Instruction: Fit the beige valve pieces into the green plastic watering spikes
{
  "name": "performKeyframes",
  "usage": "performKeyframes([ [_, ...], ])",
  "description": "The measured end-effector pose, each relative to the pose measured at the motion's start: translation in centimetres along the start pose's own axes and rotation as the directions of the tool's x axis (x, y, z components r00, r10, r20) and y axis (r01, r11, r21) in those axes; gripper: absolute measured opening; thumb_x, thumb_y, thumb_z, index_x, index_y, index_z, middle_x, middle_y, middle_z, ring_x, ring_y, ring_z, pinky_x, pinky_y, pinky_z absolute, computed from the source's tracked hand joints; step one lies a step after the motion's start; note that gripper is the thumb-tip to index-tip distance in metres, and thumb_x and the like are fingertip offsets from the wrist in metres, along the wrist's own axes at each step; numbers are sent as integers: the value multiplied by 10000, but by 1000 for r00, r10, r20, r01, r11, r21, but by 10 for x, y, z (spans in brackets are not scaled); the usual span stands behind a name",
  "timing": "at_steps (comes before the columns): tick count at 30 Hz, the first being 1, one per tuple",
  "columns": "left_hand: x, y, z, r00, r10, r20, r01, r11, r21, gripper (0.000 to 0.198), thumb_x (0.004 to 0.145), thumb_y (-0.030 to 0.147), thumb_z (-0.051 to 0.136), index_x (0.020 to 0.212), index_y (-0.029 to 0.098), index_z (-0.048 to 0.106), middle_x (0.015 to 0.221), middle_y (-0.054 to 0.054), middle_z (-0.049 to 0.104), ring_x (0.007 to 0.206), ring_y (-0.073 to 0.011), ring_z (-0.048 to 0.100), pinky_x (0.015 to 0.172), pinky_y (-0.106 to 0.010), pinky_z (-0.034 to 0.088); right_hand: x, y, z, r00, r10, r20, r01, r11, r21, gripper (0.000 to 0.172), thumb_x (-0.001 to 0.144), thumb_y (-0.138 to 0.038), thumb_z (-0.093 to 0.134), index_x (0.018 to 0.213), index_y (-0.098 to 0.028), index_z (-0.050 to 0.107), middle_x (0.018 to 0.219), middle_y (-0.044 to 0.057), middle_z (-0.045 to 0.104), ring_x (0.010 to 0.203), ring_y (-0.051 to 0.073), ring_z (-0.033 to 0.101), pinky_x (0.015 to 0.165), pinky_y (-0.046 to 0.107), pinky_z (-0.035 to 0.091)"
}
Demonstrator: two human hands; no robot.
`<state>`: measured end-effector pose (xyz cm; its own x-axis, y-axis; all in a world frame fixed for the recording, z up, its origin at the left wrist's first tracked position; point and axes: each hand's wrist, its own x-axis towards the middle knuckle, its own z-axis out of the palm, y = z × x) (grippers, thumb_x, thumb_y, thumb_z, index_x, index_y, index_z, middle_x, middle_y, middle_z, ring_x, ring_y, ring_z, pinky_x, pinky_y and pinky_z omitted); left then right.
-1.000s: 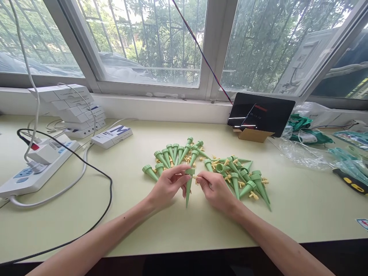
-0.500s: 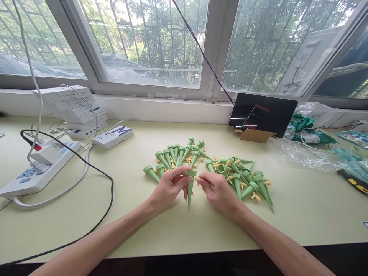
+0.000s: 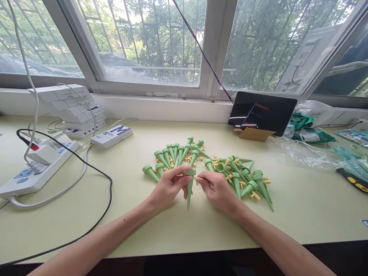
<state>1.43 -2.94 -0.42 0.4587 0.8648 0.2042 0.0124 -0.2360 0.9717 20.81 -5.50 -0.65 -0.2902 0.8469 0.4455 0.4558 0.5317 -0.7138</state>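
My left hand (image 3: 168,188) pinches a green cone-shaped spike (image 3: 189,189) near its wide collar, tip pointing down toward the table. My right hand (image 3: 217,188) is closed on a small yellow valve piece (image 3: 196,178) and holds it against the side of the spike's collar. Behind my hands lies a pile of green spikes (image 3: 175,155), rows on the left and a looser heap (image 3: 244,178) on the right mixed with several small yellow pieces.
A white power strip (image 3: 37,168) with plugs and a black cable (image 3: 107,191) lie at the left. Stacked white boxes (image 3: 74,111) sit by the window sill. A dark tablet (image 3: 261,113) leans on a cardboard stand; plastic bags (image 3: 307,153) and a black-yellow tool (image 3: 352,181) are at right.
Almost nothing has moved; both hands stay on the spike and the yellow piece at its collar, with only a slight shift of the view.
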Motion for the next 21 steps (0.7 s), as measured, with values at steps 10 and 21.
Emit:
performKeyframes([
  [10,-3,-4,1,999,46,-5,-46,998,37,235,924,303,600,1121,180,630,607,31,619,470,-123,615,541,-274,526,-1,7,3,999,4,40,-4,1000,8,296,993,-230,406,701,-199,447,627,-17,509,562,118,414,578,245,333],
  [21,2,0,1,1000,8,11,-8,1000,-29,242,917,309,607,1110,164,613,605,27,625,451,-129,615,495,-263,510,-1,2,2,1000,-8,-7,8,1000,9,277,984,-221,432,710,-195,458,644,-17,488,585,117,398,584,244,322],
])
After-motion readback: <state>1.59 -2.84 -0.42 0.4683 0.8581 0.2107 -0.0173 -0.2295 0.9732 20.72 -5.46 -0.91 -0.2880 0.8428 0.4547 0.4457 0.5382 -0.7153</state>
